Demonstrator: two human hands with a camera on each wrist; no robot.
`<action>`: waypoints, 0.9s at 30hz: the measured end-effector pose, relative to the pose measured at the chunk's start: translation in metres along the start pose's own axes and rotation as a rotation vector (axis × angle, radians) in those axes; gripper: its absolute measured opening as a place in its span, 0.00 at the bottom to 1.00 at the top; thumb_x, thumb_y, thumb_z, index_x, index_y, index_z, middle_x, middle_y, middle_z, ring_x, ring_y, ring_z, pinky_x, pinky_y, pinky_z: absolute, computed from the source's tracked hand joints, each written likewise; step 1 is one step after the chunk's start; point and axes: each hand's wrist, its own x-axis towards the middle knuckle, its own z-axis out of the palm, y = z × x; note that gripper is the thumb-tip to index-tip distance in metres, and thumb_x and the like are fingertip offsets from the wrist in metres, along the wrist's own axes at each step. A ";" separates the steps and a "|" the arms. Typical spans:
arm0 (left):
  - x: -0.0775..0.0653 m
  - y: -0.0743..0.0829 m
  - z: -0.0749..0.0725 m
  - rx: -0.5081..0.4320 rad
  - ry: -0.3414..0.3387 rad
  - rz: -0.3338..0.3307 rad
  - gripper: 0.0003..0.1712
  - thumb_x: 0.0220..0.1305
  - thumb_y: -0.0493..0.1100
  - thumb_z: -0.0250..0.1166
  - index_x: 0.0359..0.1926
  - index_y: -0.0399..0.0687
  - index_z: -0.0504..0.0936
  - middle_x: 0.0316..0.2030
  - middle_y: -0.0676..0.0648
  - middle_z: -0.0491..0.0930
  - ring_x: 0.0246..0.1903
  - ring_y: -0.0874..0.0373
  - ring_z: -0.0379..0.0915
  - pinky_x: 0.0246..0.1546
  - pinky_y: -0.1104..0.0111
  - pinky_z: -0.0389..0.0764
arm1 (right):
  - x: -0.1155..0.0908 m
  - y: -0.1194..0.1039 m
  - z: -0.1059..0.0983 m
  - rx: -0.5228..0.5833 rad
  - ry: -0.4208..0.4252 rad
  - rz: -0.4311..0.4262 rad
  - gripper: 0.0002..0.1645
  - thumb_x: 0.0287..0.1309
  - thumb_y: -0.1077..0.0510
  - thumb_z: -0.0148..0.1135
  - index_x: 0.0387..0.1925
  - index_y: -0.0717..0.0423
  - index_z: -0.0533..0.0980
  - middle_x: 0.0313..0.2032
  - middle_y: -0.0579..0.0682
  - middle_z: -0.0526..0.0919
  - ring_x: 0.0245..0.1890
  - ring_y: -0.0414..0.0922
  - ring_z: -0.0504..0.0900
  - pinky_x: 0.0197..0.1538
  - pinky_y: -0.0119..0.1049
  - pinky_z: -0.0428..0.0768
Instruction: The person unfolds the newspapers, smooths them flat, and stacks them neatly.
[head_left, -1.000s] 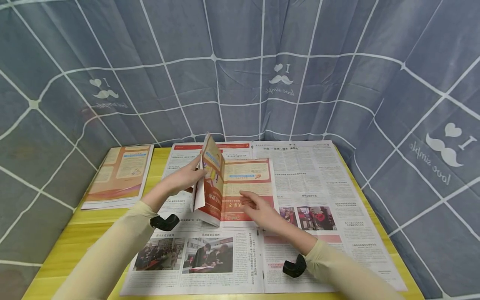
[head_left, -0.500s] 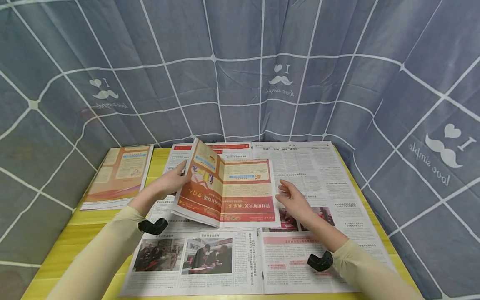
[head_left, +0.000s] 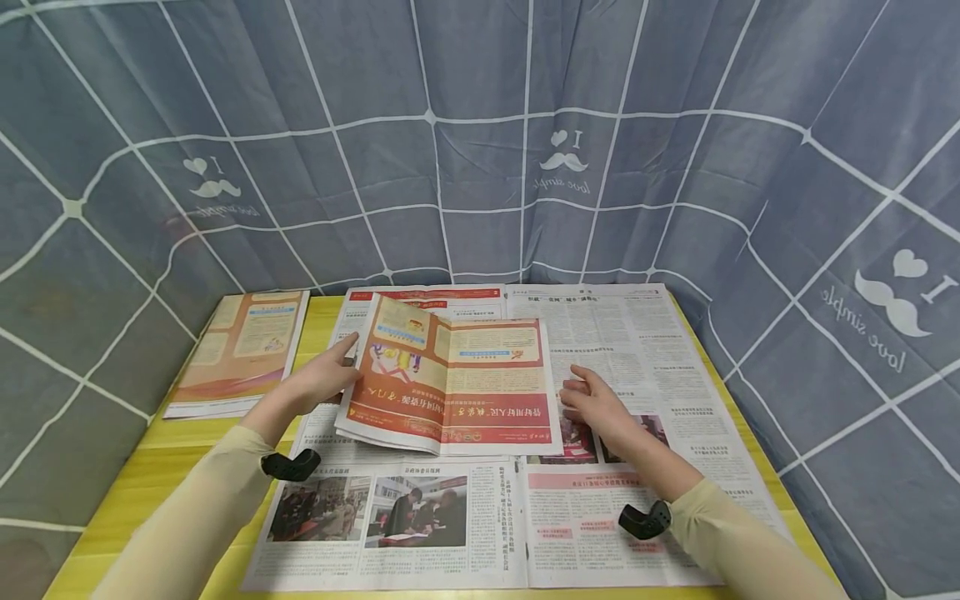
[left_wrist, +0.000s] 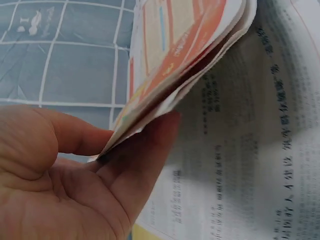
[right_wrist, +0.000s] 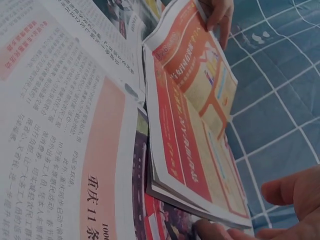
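Note:
A red and orange newspaper (head_left: pixel 495 379) lies opened out, its right half flat and its left half raised at a slant. My left hand (head_left: pixel 322 379) pinches the outer left edge of its layered pages; in the left wrist view the thumb (left_wrist: pixel 82 137) is on top and the fingers are underneath. Just off the right edge is my right hand (head_left: pixel 600 404), fingers loosely bent and holding nothing. The right wrist view has its thumb (right_wrist: pixel 280 192) apart from the fingers, with fingertips close by the paper's edge. Beneath spreads a larger newspaper (head_left: pixel 630 358) with photos and text.
Another orange printed paper (head_left: pixel 240 358) lies at the far left of the yellow table (head_left: pixel 142 467). A grey-blue curtain (head_left: pixel 480 167) with white lines surrounds the back and both sides. Each wrist wears a small black device (head_left: pixel 291 465).
My left hand has swung the newspaper's left half leftward and down, from nearly upright to a low slant. My right hand has moved right, off the page to beside its edge.

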 end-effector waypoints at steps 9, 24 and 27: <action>0.005 -0.027 0.001 -0.084 0.021 0.021 0.44 0.78 0.33 0.46 0.82 0.49 0.30 0.70 0.21 0.56 0.53 0.41 0.78 0.45 0.53 0.84 | 0.002 -0.003 -0.002 0.152 -0.005 0.036 0.42 0.77 0.60 0.51 0.81 0.64 0.43 0.72 0.70 0.59 0.63 0.62 0.75 0.60 0.47 0.79; 0.011 -0.049 0.013 -0.158 0.034 0.001 0.45 0.76 0.31 0.46 0.82 0.47 0.31 0.66 0.22 0.63 0.48 0.45 0.80 0.44 0.54 0.84 | 0.014 0.002 0.000 0.136 -0.007 0.101 0.41 0.77 0.56 0.53 0.79 0.67 0.47 0.54 0.64 0.81 0.39 0.44 0.85 0.42 0.36 0.82; 0.012 -0.052 0.017 -0.165 0.031 0.001 0.45 0.76 0.30 0.47 0.82 0.46 0.32 0.65 0.24 0.66 0.47 0.47 0.81 0.43 0.55 0.84 | 0.015 0.004 0.002 0.119 -0.017 0.102 0.39 0.76 0.56 0.54 0.79 0.66 0.51 0.51 0.63 0.84 0.38 0.46 0.86 0.39 0.38 0.83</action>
